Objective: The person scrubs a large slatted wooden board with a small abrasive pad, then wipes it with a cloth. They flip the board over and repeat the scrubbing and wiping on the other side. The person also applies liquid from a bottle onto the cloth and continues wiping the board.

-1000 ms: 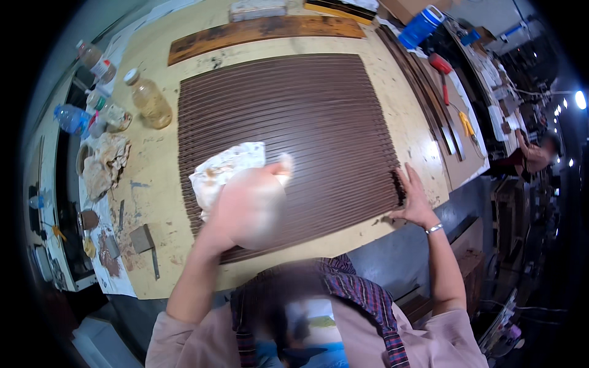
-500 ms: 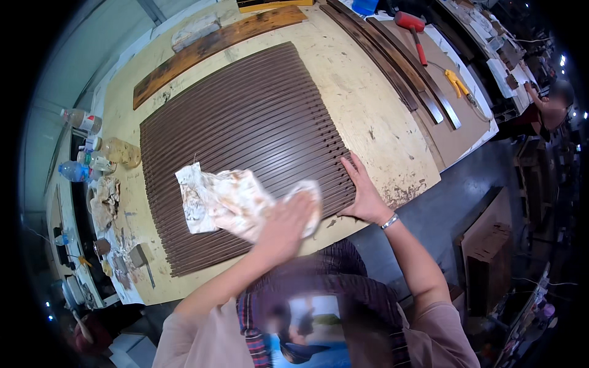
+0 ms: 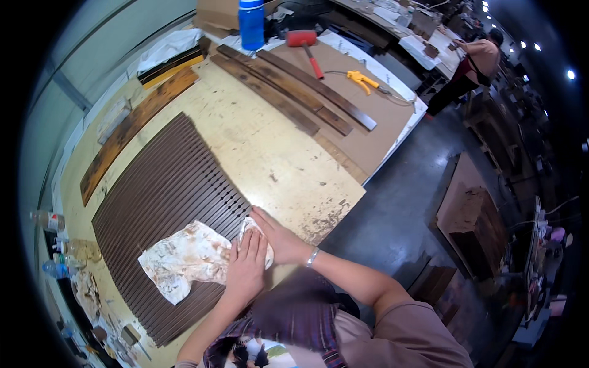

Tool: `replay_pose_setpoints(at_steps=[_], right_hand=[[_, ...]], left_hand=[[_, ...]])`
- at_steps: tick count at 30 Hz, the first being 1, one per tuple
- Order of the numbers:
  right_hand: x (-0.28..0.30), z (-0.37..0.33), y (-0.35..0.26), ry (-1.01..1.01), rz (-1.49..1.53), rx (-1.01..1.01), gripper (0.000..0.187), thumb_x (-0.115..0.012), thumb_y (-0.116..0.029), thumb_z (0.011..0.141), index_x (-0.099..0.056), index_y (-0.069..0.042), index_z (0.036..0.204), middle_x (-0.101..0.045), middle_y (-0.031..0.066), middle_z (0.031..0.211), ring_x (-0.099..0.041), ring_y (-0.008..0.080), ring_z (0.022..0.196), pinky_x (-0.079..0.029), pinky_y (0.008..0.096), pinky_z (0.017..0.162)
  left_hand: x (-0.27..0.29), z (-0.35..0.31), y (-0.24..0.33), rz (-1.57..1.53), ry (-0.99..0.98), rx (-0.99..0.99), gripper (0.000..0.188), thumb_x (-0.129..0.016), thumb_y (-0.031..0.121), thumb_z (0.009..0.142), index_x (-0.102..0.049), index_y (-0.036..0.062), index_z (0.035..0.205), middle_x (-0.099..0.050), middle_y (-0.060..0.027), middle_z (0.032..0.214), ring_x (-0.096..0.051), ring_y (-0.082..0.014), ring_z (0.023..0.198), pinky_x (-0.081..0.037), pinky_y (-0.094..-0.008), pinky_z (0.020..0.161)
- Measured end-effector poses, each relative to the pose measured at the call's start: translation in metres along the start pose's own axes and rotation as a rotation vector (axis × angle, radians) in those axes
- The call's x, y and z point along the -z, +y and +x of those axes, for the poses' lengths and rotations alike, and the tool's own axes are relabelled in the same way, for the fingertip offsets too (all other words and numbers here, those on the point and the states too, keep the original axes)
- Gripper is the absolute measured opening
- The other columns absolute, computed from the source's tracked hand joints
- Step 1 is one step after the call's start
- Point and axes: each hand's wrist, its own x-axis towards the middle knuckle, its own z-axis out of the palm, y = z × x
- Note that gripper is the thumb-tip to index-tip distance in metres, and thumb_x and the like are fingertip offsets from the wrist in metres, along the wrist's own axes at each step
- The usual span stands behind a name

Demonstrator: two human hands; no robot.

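Observation:
A dark brown slatted panel (image 3: 162, 178) lies on the pale worktable, its ridges running side by side and its right edge notched. Over its near part is spread a white cloth (image 3: 184, 257) with brown stains. My left hand (image 3: 247, 265) presses the bunched right end of this cloth against the panel's near right corner, fingers together on top of it. Right beside it, my right hand (image 3: 281, 238) rests at the panel's right edge, touching the cloth's end. Its fingers are stretched out; the thumb is hidden.
Beyond the panel lie a long stained board (image 3: 138, 129) and several dark wooden strips (image 3: 319, 113). Farther back are a red mallet (image 3: 302, 39), a yellow air gun (image 3: 362, 80) and a blue bottle (image 3: 251, 27). Plastic bottles (image 3: 56, 268) line the left edge. Another person (image 3: 481, 61) works at a far bench.
My left hand has slid the cloth's end rightward to the panel's edge, up against my right hand. The view has turned to the right.

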Motion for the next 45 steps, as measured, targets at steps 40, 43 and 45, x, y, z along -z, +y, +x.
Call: replay_pose_setpoints(at_steps=[40, 43, 45], right_hand=[[0.009, 0.004, -0.009, 0.013, 0.006, -0.079, 0.131, -0.093, -0.034, 0.062, -0.012, 0.001, 0.159, -0.043, 0.025, 0.152, -0.039, 0.0419, 0.142, -0.021, 0.0535, 0.122], [0.013, 0.005, -0.016, -0.029, 0.062, -0.147, 0.129, -0.093, -0.032, 0.06, -0.016, 0.0, 0.158, -0.042, 0.0238, 0.152, -0.038, 0.0458, 0.14, -0.023, 0.0518, 0.122], [0.021, 0.007, -0.019, -0.03, 0.105, -0.181, 0.128, -0.093, -0.03, 0.059, -0.017, 0.0, 0.158, -0.042, 0.0234, 0.152, -0.039, 0.0455, 0.14, -0.025, 0.0509, 0.121]], left_hand=[[0.014, 0.036, -0.027, -0.171, -0.05, 0.205, 0.076, -0.064, 0.031, 0.095, -0.03, 0.0093, 0.159, -0.023, -0.0124, 0.168, -0.02, -0.0253, 0.156, -0.015, -0.0541, 0.125], [0.012, 0.039, -0.034, -0.195, -0.042, 0.123, 0.075, -0.067, 0.025, 0.092, -0.034, 0.0106, 0.157, -0.029, -0.0121, 0.166, -0.024, -0.0259, 0.155, -0.016, -0.0536, 0.125], [0.02, -0.003, -0.05, -0.117, -0.046, 0.216, 0.073, -0.068, 0.015, 0.089, -0.038, 0.0101, 0.155, -0.034, -0.0119, 0.163, -0.029, -0.0267, 0.153, -0.02, -0.0546, 0.124]])
